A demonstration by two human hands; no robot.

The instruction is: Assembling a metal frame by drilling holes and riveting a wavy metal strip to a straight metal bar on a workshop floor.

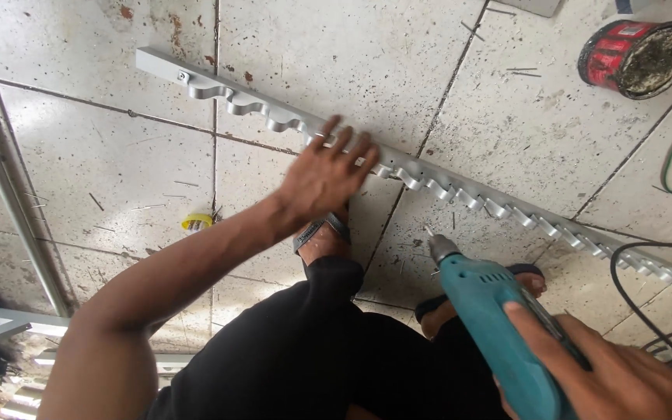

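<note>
Head view: left hand [327,175] on scalloped metal strip [460,190], right hand [616,373] around teal drill [491,311].

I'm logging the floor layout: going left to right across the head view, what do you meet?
Grey metal pole → yellow tape roll → left hand on the scalloped metal strip → teal drill in the right hand → red can.

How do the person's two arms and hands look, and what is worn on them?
Both are bare: the left hand and its forearm have no glove, sleeve, watch or ring visible. The right hand is also ungloved; its arm is outside the picture.
</note>
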